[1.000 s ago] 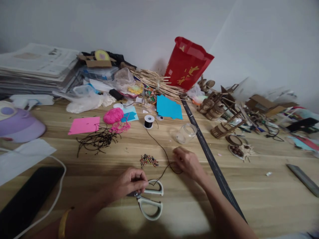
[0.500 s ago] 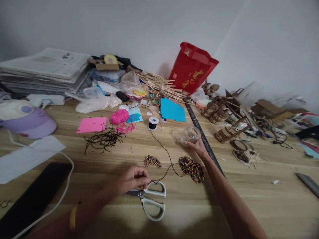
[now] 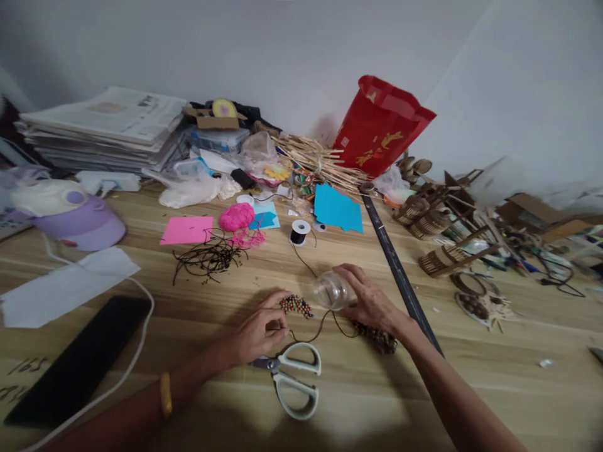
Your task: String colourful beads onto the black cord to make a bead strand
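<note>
My right hand (image 3: 370, 298) is wrapped round a clear jar (image 3: 330, 290), tipped on its side with its mouth towards a small pile of colourful beads (image 3: 296, 306). My left hand (image 3: 261, 326) is at the pile's left, index finger stretched along the beads. Its thumb and other fingers are curled at the end of a black cord (image 3: 308, 340); the exact grip is small. Scissors (image 3: 296, 376) with pale handles lie just below, blades partly behind my left hand. A string of beads (image 3: 381, 339) lies partly hidden under my right hand.
A spool of black cord (image 3: 299, 233), cut black cords (image 3: 210, 257), pink yarn (image 3: 237, 216) and blue paper (image 3: 338, 207) lie farther back. A red bag (image 3: 381, 129) stands by the wall. Small woven baskets (image 3: 440, 258) are at right, a black phone-like slab (image 3: 78, 361) at left.
My right hand has brought the jar nearer and left, tipping it beside the bead pile. My left index finger has stretched out to the beads. The view has shifted slightly left.
</note>
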